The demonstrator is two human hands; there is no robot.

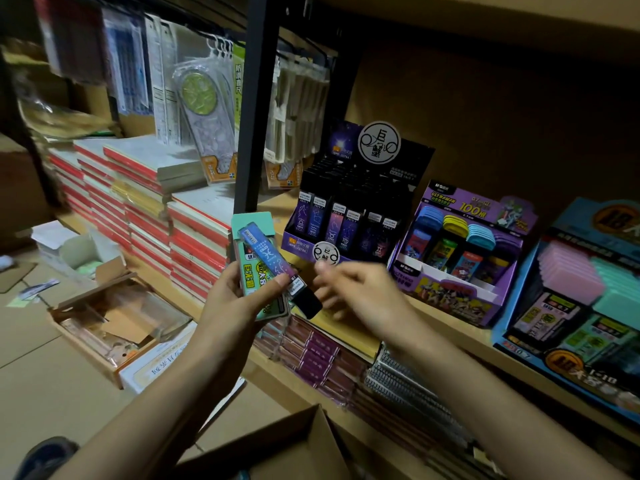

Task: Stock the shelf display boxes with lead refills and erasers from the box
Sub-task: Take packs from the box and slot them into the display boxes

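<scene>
Blue-purple refill case [269, 260], black-capped, pinched in left fingers [273, 285]; blurred right fingers [337, 272] seemingly loose.

The light is dim and warm. A wooden shelf [457, 327] runs under and past the fingers [346, 275], and its brown back panel [485, 109] rises behind them. A black metal post [255, 98] stands above the fingers. Pale floor tiles [34, 393] spread to their lower left.
</scene>
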